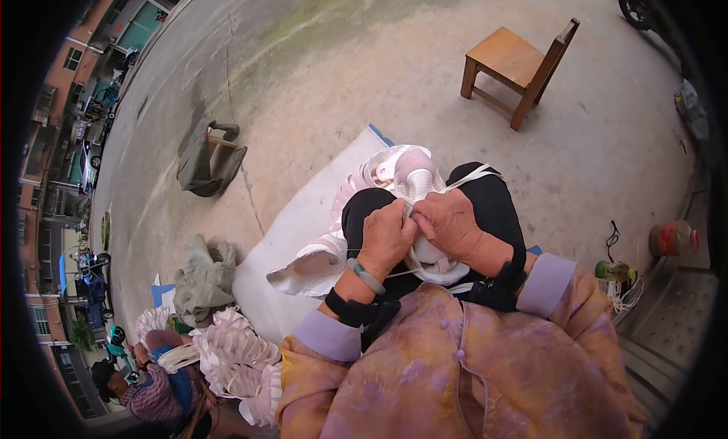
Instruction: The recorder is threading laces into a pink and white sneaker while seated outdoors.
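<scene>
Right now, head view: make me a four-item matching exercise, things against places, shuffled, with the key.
1. Wooden chair
2. Bangle
3. Sneaker upper
4. Plastic bottle

A. Between the knees
B. Near the picture's right edge, below mid-height
C. On the concrete, upper right
D. Around the left wrist

Pairs: 1-C, 2-D, 3-A, 4-B

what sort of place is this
Looks like an outdoor yard or roadside: open concrete ground, a parked car and a row of buildings along the far edge.
</scene>
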The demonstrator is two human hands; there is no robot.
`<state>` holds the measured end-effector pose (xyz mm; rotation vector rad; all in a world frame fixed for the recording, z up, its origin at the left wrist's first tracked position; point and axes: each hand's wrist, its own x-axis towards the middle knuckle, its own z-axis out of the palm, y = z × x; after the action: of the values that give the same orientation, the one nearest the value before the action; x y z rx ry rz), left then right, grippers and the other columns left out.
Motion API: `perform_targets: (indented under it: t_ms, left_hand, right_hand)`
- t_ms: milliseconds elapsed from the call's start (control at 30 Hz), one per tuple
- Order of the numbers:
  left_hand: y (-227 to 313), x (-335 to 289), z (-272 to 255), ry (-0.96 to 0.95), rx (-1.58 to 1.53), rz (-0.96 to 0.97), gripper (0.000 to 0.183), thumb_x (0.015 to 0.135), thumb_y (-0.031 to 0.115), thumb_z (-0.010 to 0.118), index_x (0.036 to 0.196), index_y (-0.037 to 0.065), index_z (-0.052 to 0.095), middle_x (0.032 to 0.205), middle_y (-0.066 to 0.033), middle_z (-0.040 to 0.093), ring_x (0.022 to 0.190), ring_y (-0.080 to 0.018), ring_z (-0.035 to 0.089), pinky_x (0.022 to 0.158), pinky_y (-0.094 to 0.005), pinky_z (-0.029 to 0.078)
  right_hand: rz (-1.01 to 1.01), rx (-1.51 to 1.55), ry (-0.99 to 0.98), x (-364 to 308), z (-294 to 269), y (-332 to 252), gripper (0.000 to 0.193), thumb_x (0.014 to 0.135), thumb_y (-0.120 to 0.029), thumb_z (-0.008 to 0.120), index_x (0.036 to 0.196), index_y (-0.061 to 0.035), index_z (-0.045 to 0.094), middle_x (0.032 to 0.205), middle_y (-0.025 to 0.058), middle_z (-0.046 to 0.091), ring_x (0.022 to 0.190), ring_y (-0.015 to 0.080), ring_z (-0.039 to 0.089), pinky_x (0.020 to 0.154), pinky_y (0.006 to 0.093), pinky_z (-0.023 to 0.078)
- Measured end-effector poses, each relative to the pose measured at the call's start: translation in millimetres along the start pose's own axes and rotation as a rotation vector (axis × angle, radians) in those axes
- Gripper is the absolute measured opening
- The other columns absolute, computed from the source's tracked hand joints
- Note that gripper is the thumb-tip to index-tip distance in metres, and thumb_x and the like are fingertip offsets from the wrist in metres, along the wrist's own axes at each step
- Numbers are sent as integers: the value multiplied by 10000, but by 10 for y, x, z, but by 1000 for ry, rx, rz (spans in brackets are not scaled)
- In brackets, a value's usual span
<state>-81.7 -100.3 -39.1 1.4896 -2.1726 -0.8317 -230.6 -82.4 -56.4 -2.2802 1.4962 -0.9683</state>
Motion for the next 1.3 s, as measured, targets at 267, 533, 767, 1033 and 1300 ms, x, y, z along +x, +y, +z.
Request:
perform_targets:
  t_ms: [267, 533, 767, 1033, 1300]
  left_hand:
    - [-112, 23, 9, 54, 37, 119, 123, 728, 122, 556, 743, 1, 539, 652, -207, 563, 637, -391, 573, 573, -436, 446]
    - [-159, 26, 53, 43, 11, 196, 108, 736, 99, 523, 762, 7, 573, 673, -211, 569, 664, -387, 576, 607, -441, 445]
    - [-79, 9, 84, 74, 30, 164, 160, 755, 125, 503, 854, 14, 563, 695, -201, 583, 689, -376, 588, 632, -443, 462]
    - [-84, -166, 217, 277, 29, 75, 357, 770, 143, 559, 1094, -2, 522, 662, -145, 584, 601, -313, 600, 576, -379, 479]
    - [-64, -185, 225, 336, 74, 123, 396, 837, 202, 591, 1169, 0, 510, 659, -121, 575, 566, -285, 587, 553, -367, 474]
  right_hand:
    - [-9, -132, -11, -35, 82, 61, 141, 755, -211, 625, 685, -116, 548, 619, 46, 568, 598, 226, 573, 630, 354, 387]
    - [-22, -136, 7, -70, 129, 86, 157, 761, -220, 634, 696, -112, 540, 618, 53, 568, 605, 227, 579, 615, 342, 402]
    - [-133, -268, -1, -11, 99, 9, 63, 760, -163, 573, 731, -108, 563, 647, 69, 577, 622, 249, 594, 751, 418, 409]
    - [-94, -307, 48, -532, -662, 58, 66, 714, -91, 589, 706, -94, 523, 630, 75, 507, 619, 250, 545, 766, 387, 442]
    - [704, -453, 116, -3312, -1532, 1641, 149, 815, -141, 558, 724, -40, 497, 619, 171, 488, 596, 356, 507, 536, 417, 387]
